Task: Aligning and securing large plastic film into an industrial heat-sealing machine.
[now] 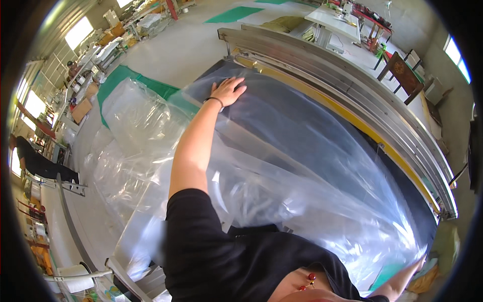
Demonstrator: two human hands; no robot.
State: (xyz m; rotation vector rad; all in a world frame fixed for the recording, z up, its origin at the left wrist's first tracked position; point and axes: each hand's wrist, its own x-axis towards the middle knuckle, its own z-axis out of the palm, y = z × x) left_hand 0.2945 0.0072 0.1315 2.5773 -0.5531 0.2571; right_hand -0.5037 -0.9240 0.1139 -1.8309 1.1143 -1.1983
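A big clear plastic sheet (302, 171) lies crumpled over a long dark table surface (312, 126). My left hand (229, 90) reaches far out and lies flat on the sheet near the table's far left corner, fingers spread, a dark band on the wrist. My right hand (418, 264) is at the lower right, at the edge of the sheet. Little of it shows, and its grip cannot be made out. My black-clad upper body (226, 261) leans over the near edge.
Metal rails with a yellow strip (352, 100) run along the table's far side. More clear plastic (131, 131) hangs over green floor mats (115, 80) on the left. Another person in black (35, 161) bends at the far left. A wooden chair (402, 75) stands behind.
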